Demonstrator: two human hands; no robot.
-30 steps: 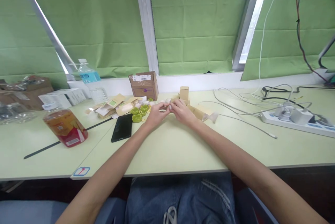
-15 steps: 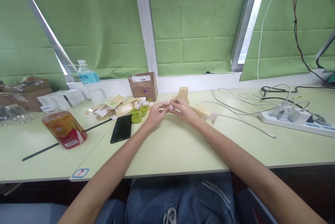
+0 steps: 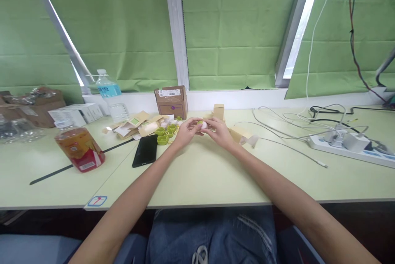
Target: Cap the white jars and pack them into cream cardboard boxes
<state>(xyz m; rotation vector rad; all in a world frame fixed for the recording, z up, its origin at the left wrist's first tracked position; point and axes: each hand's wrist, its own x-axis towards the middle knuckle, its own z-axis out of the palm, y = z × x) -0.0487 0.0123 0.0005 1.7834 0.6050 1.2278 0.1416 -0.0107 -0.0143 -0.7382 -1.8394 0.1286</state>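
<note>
Just above the table, my left hand [image 3: 187,130] and my right hand [image 3: 218,130] meet with their fingertips closed on a small rounded white piece [image 3: 203,125]. A bit of green shows on its upper left; its exact kind is too small to tell, and fingers cover part of it. Left of my left hand lie several green plastic pieces [image 3: 163,139] with thin yellow loops. Beyond my right hand stands a small tan carton [image 3: 219,111]. An opened tan carton [image 3: 239,134] lies beside that hand, with a translucent wrapper at its end.
A black phone [image 3: 145,151], torn cardboard packaging [image 3: 132,126] and a brown box [image 3: 171,103] are on the left. Further left stand a bottle of reddish drink [image 3: 83,151] and a water bottle [image 3: 112,97]. Cables and a white power strip [image 3: 321,142] lie right.
My fingers have shifted around the small white piece, and its green part now shows. The whole view has moved slightly; the things on the table stay in place.
</note>
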